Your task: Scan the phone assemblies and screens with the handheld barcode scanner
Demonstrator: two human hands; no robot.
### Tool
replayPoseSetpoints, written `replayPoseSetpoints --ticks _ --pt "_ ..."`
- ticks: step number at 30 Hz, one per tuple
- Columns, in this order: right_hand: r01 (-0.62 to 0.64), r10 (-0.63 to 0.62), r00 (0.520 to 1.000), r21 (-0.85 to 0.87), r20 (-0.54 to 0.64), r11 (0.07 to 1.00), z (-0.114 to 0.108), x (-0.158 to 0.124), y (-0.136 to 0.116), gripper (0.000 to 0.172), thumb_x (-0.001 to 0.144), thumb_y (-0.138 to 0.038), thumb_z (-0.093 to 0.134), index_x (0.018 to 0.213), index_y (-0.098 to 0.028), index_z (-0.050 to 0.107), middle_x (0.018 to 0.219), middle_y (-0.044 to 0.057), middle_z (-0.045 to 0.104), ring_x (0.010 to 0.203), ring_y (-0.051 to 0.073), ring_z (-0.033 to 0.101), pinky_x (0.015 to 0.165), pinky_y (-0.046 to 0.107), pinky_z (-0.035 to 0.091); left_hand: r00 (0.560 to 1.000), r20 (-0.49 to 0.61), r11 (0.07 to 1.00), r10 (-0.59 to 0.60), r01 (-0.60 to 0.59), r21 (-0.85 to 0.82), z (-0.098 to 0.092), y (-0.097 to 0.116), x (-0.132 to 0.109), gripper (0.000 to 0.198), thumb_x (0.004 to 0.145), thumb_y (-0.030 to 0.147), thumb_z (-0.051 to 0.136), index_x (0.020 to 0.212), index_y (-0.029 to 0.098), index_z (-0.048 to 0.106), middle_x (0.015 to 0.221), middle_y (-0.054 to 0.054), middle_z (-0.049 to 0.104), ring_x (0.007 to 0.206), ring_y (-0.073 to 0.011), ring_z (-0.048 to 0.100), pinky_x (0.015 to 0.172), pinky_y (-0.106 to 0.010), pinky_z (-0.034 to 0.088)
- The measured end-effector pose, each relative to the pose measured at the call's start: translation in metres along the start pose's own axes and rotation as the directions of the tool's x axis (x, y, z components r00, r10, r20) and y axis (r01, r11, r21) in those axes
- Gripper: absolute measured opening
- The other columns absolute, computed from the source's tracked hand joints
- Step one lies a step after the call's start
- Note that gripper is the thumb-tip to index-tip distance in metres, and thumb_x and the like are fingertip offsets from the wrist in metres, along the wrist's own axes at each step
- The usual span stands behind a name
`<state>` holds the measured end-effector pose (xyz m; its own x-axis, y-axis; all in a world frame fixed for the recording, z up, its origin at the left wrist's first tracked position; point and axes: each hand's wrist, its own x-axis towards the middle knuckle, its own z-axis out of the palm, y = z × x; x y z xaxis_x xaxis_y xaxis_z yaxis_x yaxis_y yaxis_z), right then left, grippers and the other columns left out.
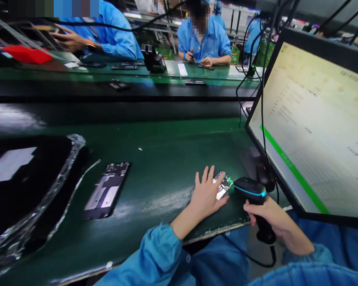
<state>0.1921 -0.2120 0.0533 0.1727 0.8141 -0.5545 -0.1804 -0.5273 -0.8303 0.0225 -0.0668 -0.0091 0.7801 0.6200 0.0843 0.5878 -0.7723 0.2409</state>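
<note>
Black bundle (pixel 53 159) with clear plastic edging, cut off at left, contents indistinct; opened phone (pixel 107 191), lying on the green surface (pixel 167 147); left hand (pixel 206 194), palm down, fingers spread apart, partly hiding a second phone (pixel 222 190) on the surface; green crate (pixel 235 55), background, contents indiscernible; scanner (pixel 248 189), its handle clamped in the right hand (pixel 267 215); monitor (pixel 310 135), cut off at right, small text blurred, "PASS" legible

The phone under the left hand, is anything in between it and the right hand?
Yes, the scanner is. The right hand has it in its grip, nose towards the phone. Nothing visible stands between that nose and the phone's uncovered part. The left hand lies over another part.
</note>
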Motion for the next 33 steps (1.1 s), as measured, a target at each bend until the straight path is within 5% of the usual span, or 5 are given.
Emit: replayPoseSetpoints --ticks 7,33 --pt "-0.092 0.091 0.984 0.002 0.153 0.996 -0.002 0.025 -0.044 0.027 0.072 -0.033 0.076 0.059 -0.016 0.06 0.045 -0.006 0.054 0.04 0.01 0.05 0.046 0.026 0.051 0.999 -0.015 0.999 -0.032 0.032 -0.028 -0.002 0.002 -0.001 0.066 0.083 0.055 0.062 0.14 0.025 0.048 0.158 -0.021 0.031 0.146 -0.0425 0.024 0.113 -0.067 0.022" --pt "-0.158 0.154 0.98 0.024 0.129 0.987 -0.003 0.026 -0.064 0.03 0.074 -0.034 0.075 0.056 -0.015 0.06 0.043 -0.004 0.055 0.039 0.007 0.049 0.046 0.021 0.052 0.998 -0.052 0.996 -0.031 0.026 -0.084 -0.002 0.002 -0.002 0.064 0.083 0.055 0.062 0.137 0.022 0.05 0.16 -0.019 0.027 0.148 -0.0414 0.021 0.115 -0.065 0.019"
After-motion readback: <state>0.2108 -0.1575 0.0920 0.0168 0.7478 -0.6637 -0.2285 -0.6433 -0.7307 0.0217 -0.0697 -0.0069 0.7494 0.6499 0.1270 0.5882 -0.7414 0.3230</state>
